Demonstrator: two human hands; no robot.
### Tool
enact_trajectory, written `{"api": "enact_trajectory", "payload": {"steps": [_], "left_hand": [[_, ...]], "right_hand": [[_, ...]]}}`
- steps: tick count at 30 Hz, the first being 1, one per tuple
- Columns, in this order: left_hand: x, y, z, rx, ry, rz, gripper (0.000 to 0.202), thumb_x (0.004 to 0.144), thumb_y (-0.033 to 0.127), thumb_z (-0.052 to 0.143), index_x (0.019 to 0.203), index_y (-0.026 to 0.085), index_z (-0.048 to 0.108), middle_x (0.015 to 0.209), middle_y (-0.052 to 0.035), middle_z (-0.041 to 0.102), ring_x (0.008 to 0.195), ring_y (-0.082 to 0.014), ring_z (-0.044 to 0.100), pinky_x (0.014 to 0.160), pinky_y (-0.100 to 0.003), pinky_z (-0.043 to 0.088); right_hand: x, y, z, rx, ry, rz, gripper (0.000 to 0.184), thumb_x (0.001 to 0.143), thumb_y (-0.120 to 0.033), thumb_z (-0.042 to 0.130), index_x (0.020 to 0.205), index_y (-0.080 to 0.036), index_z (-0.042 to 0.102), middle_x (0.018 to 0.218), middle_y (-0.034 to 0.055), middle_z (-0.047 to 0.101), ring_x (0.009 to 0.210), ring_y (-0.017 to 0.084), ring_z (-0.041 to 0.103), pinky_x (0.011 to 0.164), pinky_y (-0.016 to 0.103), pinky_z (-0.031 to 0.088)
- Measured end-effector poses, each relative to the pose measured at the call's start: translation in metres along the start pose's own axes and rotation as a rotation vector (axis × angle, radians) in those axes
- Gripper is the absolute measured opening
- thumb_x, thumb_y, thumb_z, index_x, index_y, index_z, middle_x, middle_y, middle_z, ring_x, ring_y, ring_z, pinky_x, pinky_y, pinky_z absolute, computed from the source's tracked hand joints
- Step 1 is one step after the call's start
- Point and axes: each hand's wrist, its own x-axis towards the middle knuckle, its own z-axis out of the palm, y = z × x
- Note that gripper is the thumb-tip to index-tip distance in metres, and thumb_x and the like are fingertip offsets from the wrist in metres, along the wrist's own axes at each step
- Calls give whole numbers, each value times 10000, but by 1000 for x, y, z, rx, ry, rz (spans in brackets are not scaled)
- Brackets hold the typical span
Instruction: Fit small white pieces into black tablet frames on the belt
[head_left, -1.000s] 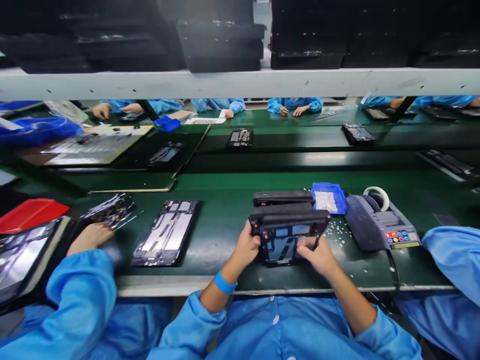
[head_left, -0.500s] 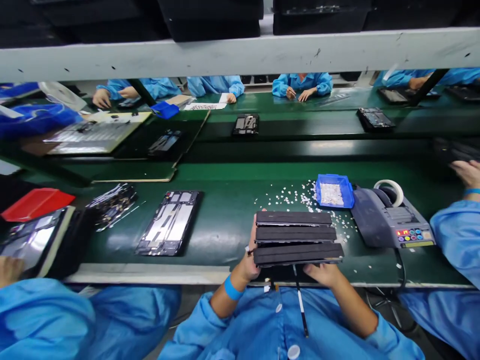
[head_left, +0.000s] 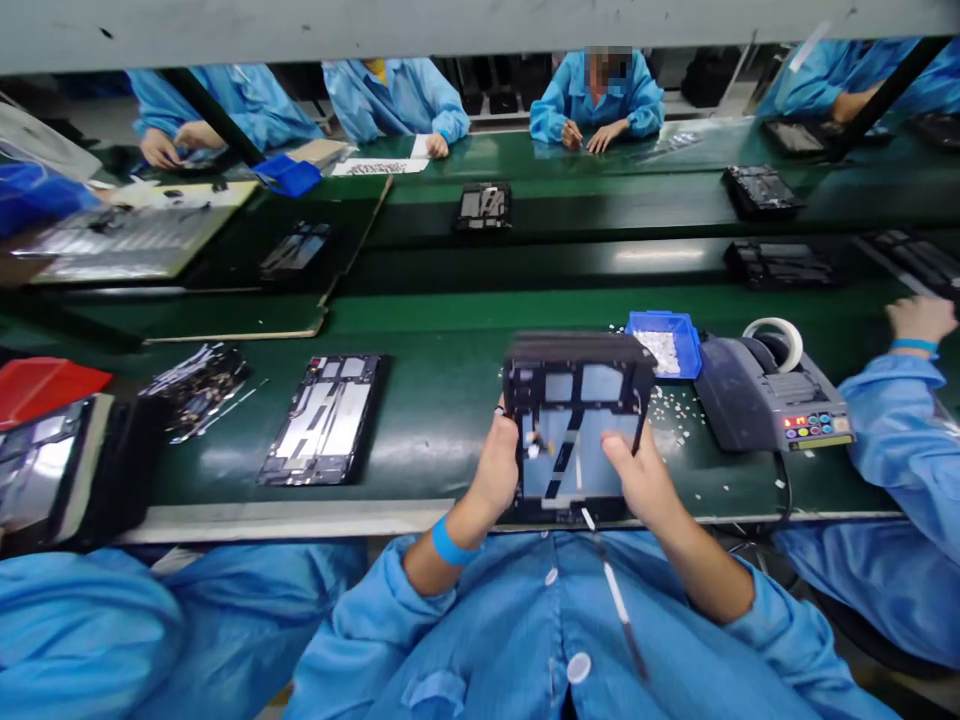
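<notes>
I hold a stack of black tablet frames point(head_left: 576, 400) tilted up toward me over the near edge of the green conveyor table point(head_left: 442, 420). The top frame's inside shows, with grey panels and black strips. My left hand point(head_left: 496, 468) grips the stack's left edge; a blue band sits on that wrist. My right hand point(head_left: 636, 472) holds the lower right side, thumb lying on the panel. A thin strip point(head_left: 609, 590) hangs down from the stack's bottom edge over my blue smock.
A blue tray of small white pieces point(head_left: 666, 345) and a grey tape dispenser point(head_left: 772, 400) stand to the right, with white bits scattered around. Another frame point(head_left: 322, 420) lies flat to the left. Co-workers in blue sit on both sides and across the belt.
The stack, seen edge-on half a second ago, has been tipped up so its inner face shows. The camera has tilted upward, and the right neighbour's hand reaches across the belt.
</notes>
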Motion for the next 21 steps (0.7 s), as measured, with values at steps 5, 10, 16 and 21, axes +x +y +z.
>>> {"api": "enact_trajectory", "payload": {"steps": [5, 10, 16, 21], "left_hand": [[-6, 1, 10, -7, -166, -98, 662, 981, 762, 505, 1119, 173, 774, 1115, -147, 781, 1322, -389, 625, 1127, -519, 510], [-4, -21, -8, 216, -107, 61, 509, 981, 647, 610, 1127, 192, 786, 1317, -153, 720, 1434, -353, 528, 1278, -498, 347], [6, -13, -40, 443, -250, 188, 495, 985, 518, 634, 1362, 203, 689, 1360, -157, 698, 1291, -339, 630, 1182, -518, 463], [30, 19, -32, 890, -45, 612, 509, 1022, 296, 559, 1522, 198, 554, 1385, -153, 627, 1219, -271, 634, 1095, -456, 512]], "right_hand": [[-4, 8, -10, 96, -102, 389, 681, 913, -614, 670, 1522, -337, 548, 1529, 28, 615, 1450, 284, 543, 1248, 454, 403], [-9, 30, -29, -86, -134, 329, 680, 892, -607, 712, 1508, -343, 598, 1551, 37, 603, 1542, 300, 421, 1310, 504, 263], [-10, 36, -56, -339, -160, 205, 790, 889, -620, 707, 1573, -260, 543, 1601, 120, 551, 1486, 354, 488, 1276, 551, 315], [-2, 22, -59, -477, -53, 80, 762, 945, -591, 624, 1593, -213, 495, 1551, 179, 566, 1326, 336, 628, 1110, 506, 517]]}}
